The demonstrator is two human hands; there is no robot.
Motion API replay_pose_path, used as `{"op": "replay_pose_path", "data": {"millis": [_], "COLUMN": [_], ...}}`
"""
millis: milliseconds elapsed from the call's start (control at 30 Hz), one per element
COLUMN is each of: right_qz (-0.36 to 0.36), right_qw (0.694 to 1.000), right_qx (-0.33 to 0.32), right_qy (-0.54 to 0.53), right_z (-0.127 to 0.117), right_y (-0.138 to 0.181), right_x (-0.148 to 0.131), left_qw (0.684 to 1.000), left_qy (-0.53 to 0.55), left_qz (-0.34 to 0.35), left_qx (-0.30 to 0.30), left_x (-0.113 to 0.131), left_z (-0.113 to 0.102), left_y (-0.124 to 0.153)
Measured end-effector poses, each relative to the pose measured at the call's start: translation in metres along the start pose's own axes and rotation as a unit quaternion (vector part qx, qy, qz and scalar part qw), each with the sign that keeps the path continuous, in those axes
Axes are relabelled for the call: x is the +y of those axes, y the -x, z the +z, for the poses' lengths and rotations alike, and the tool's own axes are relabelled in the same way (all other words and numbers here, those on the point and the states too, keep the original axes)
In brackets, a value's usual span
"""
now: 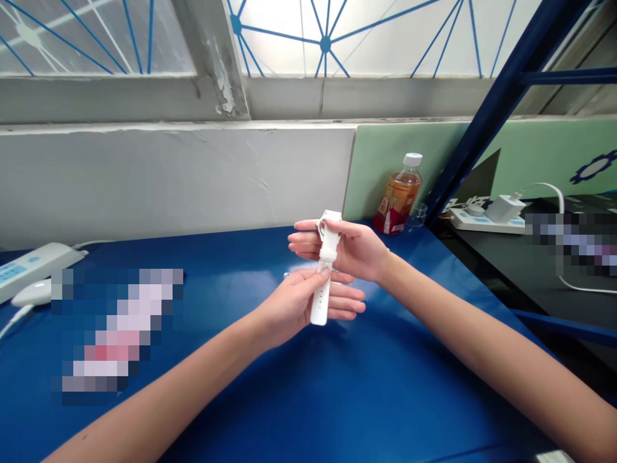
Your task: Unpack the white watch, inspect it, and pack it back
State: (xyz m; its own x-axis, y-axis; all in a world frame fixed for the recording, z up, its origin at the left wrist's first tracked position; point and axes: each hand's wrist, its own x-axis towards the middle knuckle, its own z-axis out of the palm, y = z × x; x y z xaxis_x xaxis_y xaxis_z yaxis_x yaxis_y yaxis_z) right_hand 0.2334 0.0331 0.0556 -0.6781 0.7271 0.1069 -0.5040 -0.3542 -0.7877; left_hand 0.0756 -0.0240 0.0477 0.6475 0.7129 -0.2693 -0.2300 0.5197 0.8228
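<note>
A white wristwatch (330, 243) with a light strap hangs lengthwise between my two hands above the blue table. The strap's lower end shows a row of small holes and points down toward me. My left hand (294, 299) pinches this lower part, thumb on top and the other fingers stretched out beneath. Farther up, my right hand (359, 251) grips the upper part near a small round metallic piece, its thumb over the strap and its fingers extended behind. The watch's face is not visible from here.
On the blue table (231, 399), a pixelated flat item (123, 331) lies left, near a white power strip (41, 263) with a plugged cable. A drink bottle (399, 196) stands at the back right, beside a blue metal post (482, 122). Another power strip (489, 220) sits on a black surface.
</note>
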Motion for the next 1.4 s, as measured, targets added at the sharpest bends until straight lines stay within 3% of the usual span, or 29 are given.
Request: {"op": "replay_pose_path", "data": {"millis": [600,933,1400], "right_qz": [0.036,0.050,0.043], "right_qw": [0.999,0.998,0.996], "right_qx": [-0.014,0.003,0.014], "right_qy": [-0.032,-0.045,-0.075], "right_z": [0.0081,0.0043,0.0065], "right_y": [0.0030,0.0014,0.0025], "right_x": [-0.0069,-0.0043,-0.0084], "left_qw": [1.000,0.995,0.996], "left_qy": [0.021,0.057,0.054], "left_qz": [-0.010,-0.014,-0.007], "left_qx": [-0.018,-0.076,-0.064], "left_x": [-0.0068,-0.0099,-0.0044], "left_z": [-0.0004,-0.0063,-0.0008], "left_y": [-0.0023,-0.0038,-0.0012]}}
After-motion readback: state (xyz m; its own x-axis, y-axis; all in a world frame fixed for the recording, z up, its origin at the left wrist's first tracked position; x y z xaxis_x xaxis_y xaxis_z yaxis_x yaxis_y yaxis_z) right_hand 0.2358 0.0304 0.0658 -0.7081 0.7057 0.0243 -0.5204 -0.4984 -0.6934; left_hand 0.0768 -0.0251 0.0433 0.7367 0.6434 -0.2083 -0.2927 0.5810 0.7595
